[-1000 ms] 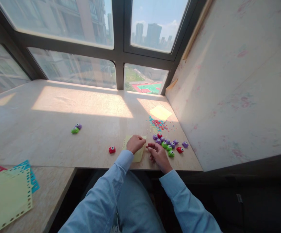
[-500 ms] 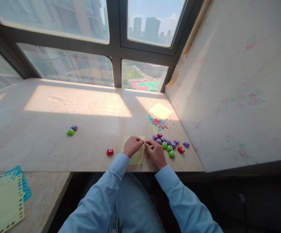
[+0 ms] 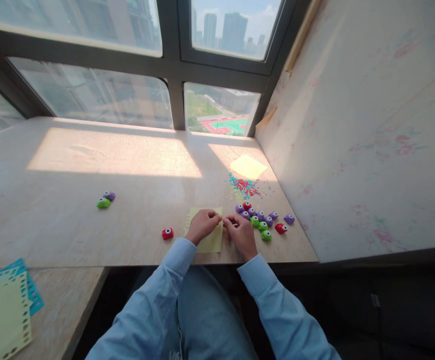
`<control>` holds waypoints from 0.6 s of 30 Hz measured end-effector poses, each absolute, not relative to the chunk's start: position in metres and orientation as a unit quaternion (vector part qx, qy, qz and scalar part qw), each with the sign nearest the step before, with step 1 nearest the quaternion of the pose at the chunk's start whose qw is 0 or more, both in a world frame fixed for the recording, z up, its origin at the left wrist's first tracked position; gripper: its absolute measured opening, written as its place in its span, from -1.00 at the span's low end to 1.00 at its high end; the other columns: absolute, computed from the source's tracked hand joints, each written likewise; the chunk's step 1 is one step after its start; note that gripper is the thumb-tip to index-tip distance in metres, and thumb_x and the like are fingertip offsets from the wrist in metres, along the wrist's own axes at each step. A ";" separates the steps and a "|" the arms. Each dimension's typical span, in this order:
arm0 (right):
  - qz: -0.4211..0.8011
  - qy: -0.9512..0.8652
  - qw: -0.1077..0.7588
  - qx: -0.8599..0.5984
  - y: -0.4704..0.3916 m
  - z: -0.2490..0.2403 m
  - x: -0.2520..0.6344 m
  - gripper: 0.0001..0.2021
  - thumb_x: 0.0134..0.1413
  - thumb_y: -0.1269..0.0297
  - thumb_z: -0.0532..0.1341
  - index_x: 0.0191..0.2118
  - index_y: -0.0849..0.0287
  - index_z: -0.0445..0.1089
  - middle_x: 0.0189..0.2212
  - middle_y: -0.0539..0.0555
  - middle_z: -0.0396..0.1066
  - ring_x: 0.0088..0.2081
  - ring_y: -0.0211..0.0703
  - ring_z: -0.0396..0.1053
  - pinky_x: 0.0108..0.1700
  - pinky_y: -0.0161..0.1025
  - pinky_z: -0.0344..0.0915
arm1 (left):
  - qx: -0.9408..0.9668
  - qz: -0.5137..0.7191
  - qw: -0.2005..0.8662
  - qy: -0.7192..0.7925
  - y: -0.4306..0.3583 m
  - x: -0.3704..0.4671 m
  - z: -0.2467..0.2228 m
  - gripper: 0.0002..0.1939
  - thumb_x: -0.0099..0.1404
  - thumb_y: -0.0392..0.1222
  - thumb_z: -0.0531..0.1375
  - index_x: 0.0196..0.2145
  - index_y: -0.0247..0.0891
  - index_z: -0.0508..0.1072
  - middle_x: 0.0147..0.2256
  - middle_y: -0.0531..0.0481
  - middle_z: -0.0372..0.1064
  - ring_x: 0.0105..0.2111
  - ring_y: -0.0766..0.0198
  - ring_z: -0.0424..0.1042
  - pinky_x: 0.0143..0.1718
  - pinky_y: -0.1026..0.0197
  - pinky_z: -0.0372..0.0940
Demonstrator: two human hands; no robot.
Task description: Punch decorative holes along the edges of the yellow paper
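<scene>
My left hand [image 3: 203, 226] lies over a pale yellow sheet of paper [image 3: 210, 246] with punched holes along its left edge. Its thumb and forefinger are pinched together near the sheet's right edge. Facing it, my right hand [image 3: 243, 236] is also in a pinch, with the fingertips of both hands nearly meeting. Whatever is between those fingertips is too small to make out. Just right of my right hand sits a cluster of small craft punches, among them a green punch [image 3: 266, 235] and a red punch [image 3: 281, 228]. Another red punch [image 3: 167, 233] stands left of the sheet.
Behind the punches lies a scatter of blue, red and yellow paper bits [image 3: 244, 186], near a sunlit yellow sheet [image 3: 248, 166]. A green punch [image 3: 103, 203] and a purple punch [image 3: 109, 195] stand farther left. Punched sheets [image 3: 1, 315] lie at lower left. A wall [image 3: 352, 150] bounds the right side.
The camera view has shifted slightly. Both hands stay pinched close together at the sheet's right edge, with little visible movement.
</scene>
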State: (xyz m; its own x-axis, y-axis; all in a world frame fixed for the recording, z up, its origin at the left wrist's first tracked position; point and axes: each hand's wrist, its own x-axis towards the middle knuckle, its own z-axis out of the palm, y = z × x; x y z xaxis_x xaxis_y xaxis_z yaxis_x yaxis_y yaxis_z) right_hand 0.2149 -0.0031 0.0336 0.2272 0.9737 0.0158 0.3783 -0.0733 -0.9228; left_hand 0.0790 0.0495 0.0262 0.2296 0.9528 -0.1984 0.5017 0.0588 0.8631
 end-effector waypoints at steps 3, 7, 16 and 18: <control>0.336 -0.521 0.436 -0.653 -0.003 0.031 0.216 -0.76 0.03 0.12 0.19 -0.41 0.20 0.48 -0.54 0.06 0.49 -0.61 -0.21 0.36 -0.52 -0.29 0.28 | 0.643 0.246 0.456 0.564 0.049 0.078 0.026 -0.70 0.10 -0.01 0.12 -0.58 -0.29 0.42 -0.61 0.05 0.28 -0.54 0.30 0.25 -0.48 0.25 0.06; 0.343 -0.519 0.435 -0.651 -0.003 0.029 0.217 -0.75 0.03 0.11 0.20 -0.40 0.21 0.48 -0.53 0.07 0.50 -0.60 -0.21 0.36 -0.51 -0.29 0.28 | 0.648 0.246 0.463 0.552 0.049 0.077 0.026 -0.70 0.09 -0.01 0.11 -0.56 -0.29 0.44 -0.60 0.05 0.29 -0.54 0.30 0.24 -0.46 0.25 0.08; 0.339 -0.529 0.437 -0.644 -0.002 0.028 0.218 -0.75 0.02 0.11 0.20 -0.44 0.20 0.47 -0.54 0.08 0.50 -0.54 -0.16 0.39 -0.48 -0.28 0.28 | 0.656 0.241 0.460 0.549 0.048 0.078 0.030 -0.72 0.08 -0.04 0.10 -0.62 -0.28 0.35 -0.64 0.09 0.18 -0.56 0.33 0.19 -0.50 0.26 0.02; 0.338 -0.529 0.437 -0.644 -0.002 0.027 0.218 -0.75 0.01 0.11 0.20 -0.43 0.21 0.47 -0.53 0.08 0.51 -0.53 -0.16 0.40 -0.47 -0.28 0.29 | 0.659 0.237 0.454 0.550 0.048 0.078 0.030 -0.73 0.08 -0.05 0.09 -0.63 -0.27 0.34 -0.65 0.10 0.17 -0.57 0.34 0.18 -0.51 0.25 0.00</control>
